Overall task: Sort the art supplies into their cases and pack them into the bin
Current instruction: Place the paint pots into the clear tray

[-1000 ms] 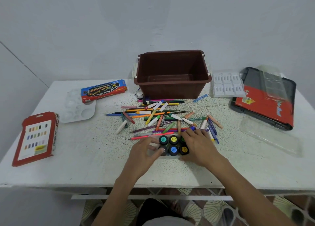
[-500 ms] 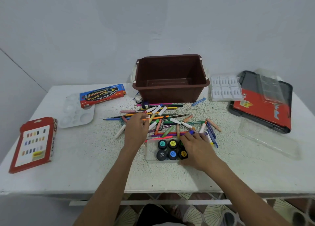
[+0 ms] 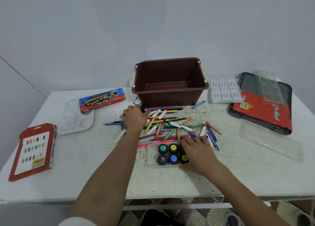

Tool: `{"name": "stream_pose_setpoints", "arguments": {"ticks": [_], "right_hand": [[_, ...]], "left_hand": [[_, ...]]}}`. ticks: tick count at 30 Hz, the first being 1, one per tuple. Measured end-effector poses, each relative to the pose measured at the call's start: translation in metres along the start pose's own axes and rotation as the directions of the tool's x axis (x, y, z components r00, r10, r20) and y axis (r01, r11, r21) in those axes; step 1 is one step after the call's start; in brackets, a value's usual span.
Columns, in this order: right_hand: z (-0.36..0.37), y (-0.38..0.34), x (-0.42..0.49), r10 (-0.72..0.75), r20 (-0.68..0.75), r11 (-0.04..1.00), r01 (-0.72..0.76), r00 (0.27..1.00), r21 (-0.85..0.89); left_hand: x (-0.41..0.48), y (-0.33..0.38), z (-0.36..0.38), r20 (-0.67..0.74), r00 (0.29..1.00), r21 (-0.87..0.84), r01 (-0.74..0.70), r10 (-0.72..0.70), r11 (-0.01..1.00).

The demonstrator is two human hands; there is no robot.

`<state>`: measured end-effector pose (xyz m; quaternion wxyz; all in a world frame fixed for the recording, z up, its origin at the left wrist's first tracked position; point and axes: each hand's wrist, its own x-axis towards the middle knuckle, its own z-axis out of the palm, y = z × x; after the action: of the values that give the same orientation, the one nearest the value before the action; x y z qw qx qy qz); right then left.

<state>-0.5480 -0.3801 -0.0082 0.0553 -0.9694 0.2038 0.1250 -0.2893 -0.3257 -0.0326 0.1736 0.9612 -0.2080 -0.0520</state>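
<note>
My left hand (image 3: pixel 134 118) reaches across the pile of markers, crayons and pencils (image 3: pixel 170 123) and pinches a small dark-blue paint jar (image 3: pixel 144 108) just in front of the empty brown bin (image 3: pixel 167 98). My right hand (image 3: pixel 197 150) rests with relaxed fingers on the right end of a clear tray (image 3: pixel 150 151) that holds several paint jars (image 3: pixel 173 153) with coloured lids. It hides the jars under its fingers.
A white-capped jar (image 3: pixel 137 102) stands by the bin's left corner. On the left lie a blue brush box (image 3: pixel 102 98), a white palette (image 3: pixel 75 118) and a red pastel box (image 3: pixel 34 150). On the right are a white insert (image 3: pixel 225 91), a red-black case (image 3: pixel 262 104) and a clear lid (image 3: pixel 269 140).
My left hand left the paint tray and moved forward over the pile to the blue jar by the bin. My right hand stayed on the tray.
</note>
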Motion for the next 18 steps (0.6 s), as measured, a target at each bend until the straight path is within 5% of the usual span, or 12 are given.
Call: {"name": "stream_pose_setpoints", "arguments": {"ticks": [4, 8, 13, 18], "right_hand": [[0.001, 0.001, 0.001, -0.005, -0.009, 1.0, 0.005, 1.0, -0.007], [0.002, 0.002, 0.001, -0.012, -0.009, 1.0, 0.012, 1.0, -0.002], [0.002, 0.002, 0.002, -0.012, -0.017, 1.0, 0.012, 1.0, 0.012], [0.001, 0.002, 0.001, -0.014, -0.018, 1.0, 0.014, 1.0, 0.02]], "left_hand": [[-0.002, 0.0, 0.002, -0.094, 0.995, -0.093, -0.038, 0.03, 0.995], [-0.02, -0.007, -0.004, -0.144, 0.987, -0.361, -0.12, 0.072, 0.925], [-0.053, -0.023, -0.023, -0.13, 0.969, -0.567, -0.246, 0.21, 0.786], [-0.097, -0.038, -0.037, 0.026, 0.968, -0.697, -0.161, 0.249, 0.699]]}}
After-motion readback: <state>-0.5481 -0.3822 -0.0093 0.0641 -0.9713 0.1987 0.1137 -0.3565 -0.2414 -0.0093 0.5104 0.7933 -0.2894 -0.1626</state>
